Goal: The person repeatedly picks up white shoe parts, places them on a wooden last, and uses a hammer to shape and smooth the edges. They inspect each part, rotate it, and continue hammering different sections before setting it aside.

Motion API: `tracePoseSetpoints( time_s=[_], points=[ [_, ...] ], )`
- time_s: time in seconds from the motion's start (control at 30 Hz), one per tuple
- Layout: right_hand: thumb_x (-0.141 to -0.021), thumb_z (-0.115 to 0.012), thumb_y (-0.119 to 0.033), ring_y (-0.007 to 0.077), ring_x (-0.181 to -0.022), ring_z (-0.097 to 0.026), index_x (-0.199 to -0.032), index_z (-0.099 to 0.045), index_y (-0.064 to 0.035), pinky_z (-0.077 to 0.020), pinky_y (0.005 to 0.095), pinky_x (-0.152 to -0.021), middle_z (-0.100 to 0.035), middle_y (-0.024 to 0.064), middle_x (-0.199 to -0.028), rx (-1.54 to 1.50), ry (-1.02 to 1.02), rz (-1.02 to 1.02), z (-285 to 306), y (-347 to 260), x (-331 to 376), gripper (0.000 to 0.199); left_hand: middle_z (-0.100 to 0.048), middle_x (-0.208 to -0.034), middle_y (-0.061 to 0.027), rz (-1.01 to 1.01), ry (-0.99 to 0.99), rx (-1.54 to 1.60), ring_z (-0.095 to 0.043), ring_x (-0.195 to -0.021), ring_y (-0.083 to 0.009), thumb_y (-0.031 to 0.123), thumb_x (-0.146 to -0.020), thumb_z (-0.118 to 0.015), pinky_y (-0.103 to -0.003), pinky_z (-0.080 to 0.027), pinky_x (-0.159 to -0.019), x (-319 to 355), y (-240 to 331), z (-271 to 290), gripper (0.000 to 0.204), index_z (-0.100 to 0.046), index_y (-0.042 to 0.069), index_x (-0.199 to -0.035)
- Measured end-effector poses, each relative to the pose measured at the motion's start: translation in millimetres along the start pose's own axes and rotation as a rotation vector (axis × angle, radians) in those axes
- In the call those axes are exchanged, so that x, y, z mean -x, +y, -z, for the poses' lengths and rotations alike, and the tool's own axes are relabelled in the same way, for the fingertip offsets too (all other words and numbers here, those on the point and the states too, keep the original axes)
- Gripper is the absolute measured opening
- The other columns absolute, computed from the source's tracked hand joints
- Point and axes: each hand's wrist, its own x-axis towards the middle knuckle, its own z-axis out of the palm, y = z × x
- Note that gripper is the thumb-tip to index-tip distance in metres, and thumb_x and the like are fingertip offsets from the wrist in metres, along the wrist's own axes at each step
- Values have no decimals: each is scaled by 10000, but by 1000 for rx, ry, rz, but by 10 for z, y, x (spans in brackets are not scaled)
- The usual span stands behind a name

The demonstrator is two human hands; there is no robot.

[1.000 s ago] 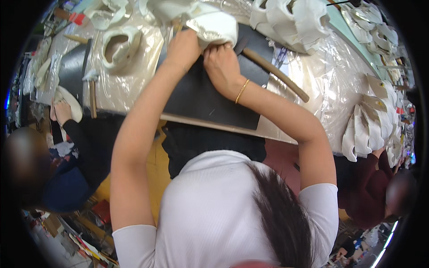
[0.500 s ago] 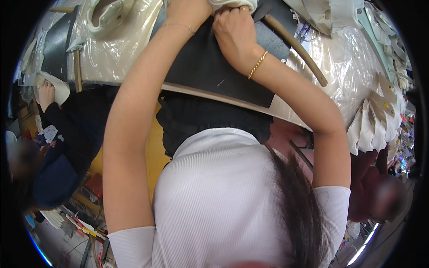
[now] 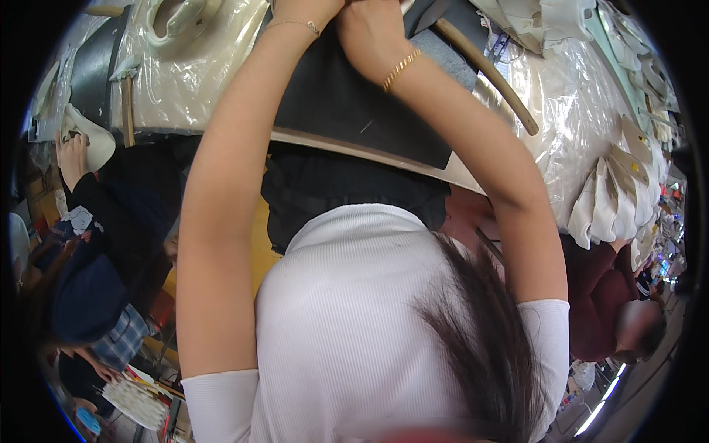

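sheet [image 3: 572,96], clear and glossy, spreads left and right of the mat. a fold could catch a piece's edge, so work best held within the mat.

mat [image 3: 347,111], black, in front of the body: near half bare, good backing. bringing the work toward that half would likely ease the reach; both arms look well stretched.

hammer [image 3: 491,77] at the mat's right: head on it, wooden handle running off past its right edge. right wrist is near; elbow best held off the handle.

right hand [image 3: 369,33] and left hand [image 3: 317,7] close together over the mat's far part. paired support suits a soft-looking shell: even pressure, no pinching at one spot.

bangle [image 3: 401,70], gold, right wrist, over the mat; could snag a rim, worth turning the wrist with care.

piece [image 3: 406,6], white, just beside the right hand at the mat's far end.

hard to make out, big to small: shells [image 3: 517,26] beyond the mat's right far corner, cut by the top edge; ring [image 3: 173,22], white, left of the mat, also cut; fingers of both hands, out of frame, so cannot tell whether closed, open or gripping; piece, only a sliver, shape and contact unreadable.
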Motion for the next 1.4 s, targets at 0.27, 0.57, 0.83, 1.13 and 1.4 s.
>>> tracePoseSetpoints(
  time_s=[0.27, 0.57, 0.83, 1.13, 1.4],
  points=[
    [-882, -541, -161, 187, -1038, -604, -1027, -713, -93, -426, 359, -868, -678, 70, -1047, 28, 38, 106, 299, 14, 262, 235, -665, -879, -319, -12, 93, -36, -664, -885, -422, 100, -769, -564, -474, -512, -820, 38, -71, -58, 219, -688, -79, -786],
    [-842, -617, -207, 170, -1041, -611, -995, -757, -134, -408, 323, -885, -697, 24, -1008, 260, 297, 160, 351, 18, 278, 220, -681, -926, -284, -14, -104, 53, -666, -907, -416, 255, -786, -732, -457, -528, -809, 335, -5, 517, 347, -708, -55, -939],
    [-822, -581, -137, 220, -994, -586, -1151, -603, 32, -424, 337, -878, -646, 96, -976, 344, 257, 218, 369, 36, 278, 371, -667, -852, -296, -152, 42, 242, -665, -854, -426, 194, -761, -649, -460, -531, -772, 182, -90, 499, 277, -699, -62, -851],
    [-911, -511, -199, 193, -1176, -534, -1132, -696, -100, -400, 366, -928, -659, 65, -1166, 336, 101, 106, 200, -102, 116, 305, -661, -857, -295, -62, 55, 132, -665, -838, -432, 249, -748, -666, -459, -541, -753, 203, -145, 342, 293, -716, -26, -837],
    [-905, -522, -216, 218, -1214, -500, -1178, -625, -114, -365, 386, -984, -597, 59, -1226, 318, 342, -62, 198, -242, -192, 309, -681, -805, -233, -129, -28, 12, -663, -764, -404, 179, -747, -662, -460, -539, -735, 119, -470, 148, 222, -720, -16, -835]
  ],
)
